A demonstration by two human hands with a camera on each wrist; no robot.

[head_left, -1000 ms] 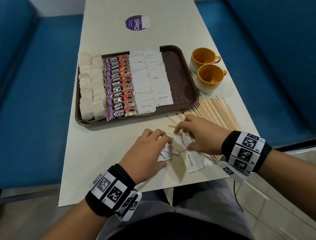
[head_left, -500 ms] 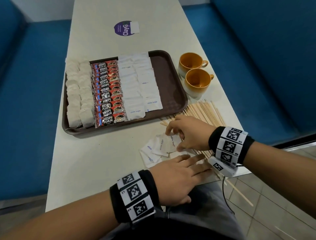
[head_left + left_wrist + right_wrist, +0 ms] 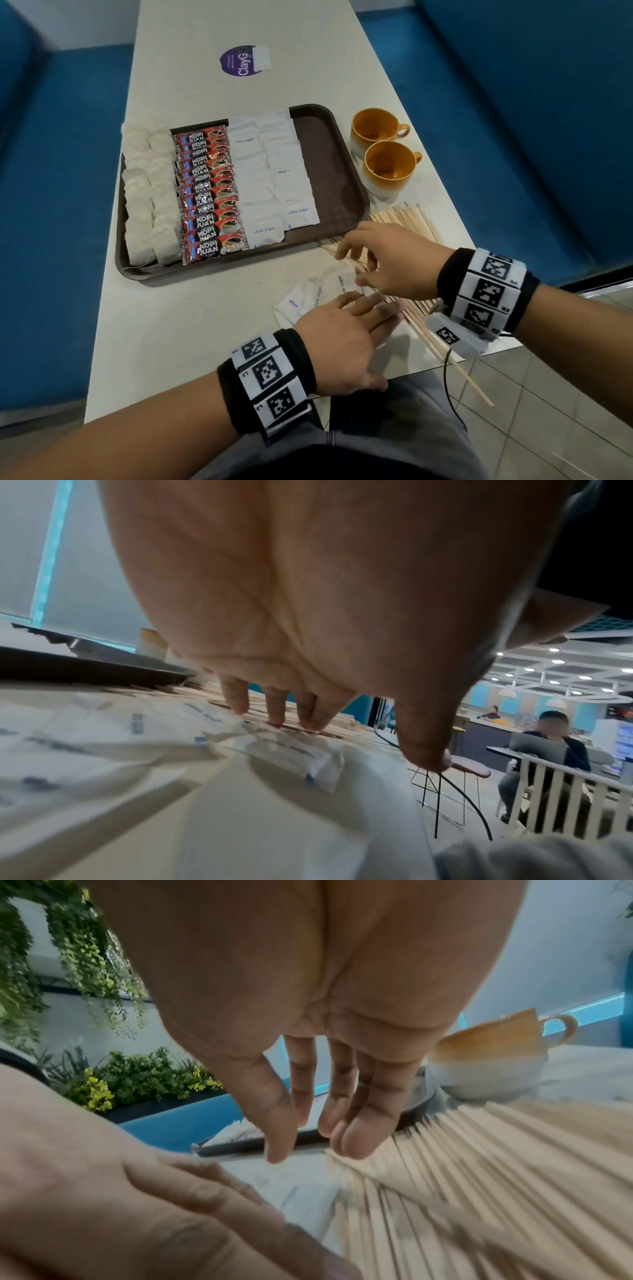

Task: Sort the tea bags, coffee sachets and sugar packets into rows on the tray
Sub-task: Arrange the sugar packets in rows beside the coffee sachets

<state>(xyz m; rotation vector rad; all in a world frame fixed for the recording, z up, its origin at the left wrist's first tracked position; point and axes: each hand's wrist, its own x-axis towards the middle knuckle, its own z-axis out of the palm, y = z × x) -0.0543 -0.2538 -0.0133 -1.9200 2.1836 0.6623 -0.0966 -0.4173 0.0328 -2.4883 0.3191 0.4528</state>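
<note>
A brown tray [image 3: 329,161] holds rows of white tea bags [image 3: 147,195], red coffee sachets [image 3: 210,195] and white sugar packets [image 3: 270,178]. Several loose sugar packets [image 3: 313,296] lie on the table in front of the tray. My left hand [image 3: 356,318] lies flat with straight fingers pressing one sugar packet [image 3: 291,750] at the table's near edge. My right hand [image 3: 373,257] hovers just above the loose packets and the stirrers with relaxed, slightly bent fingers [image 3: 356,1139], holding nothing.
Two orange cups [image 3: 383,150] stand right of the tray. A fan of wooden stirrers [image 3: 407,226] covers the table's near right corner, one stick [image 3: 469,380] poking over the edge. A purple sticker [image 3: 245,61] lies far back. Blue benches [image 3: 58,205] flank the table.
My left hand swung from the left of the packets to the near edge and flattened over a packet. The right hand lifted slightly and spread its fingers. The camera view shifted.
</note>
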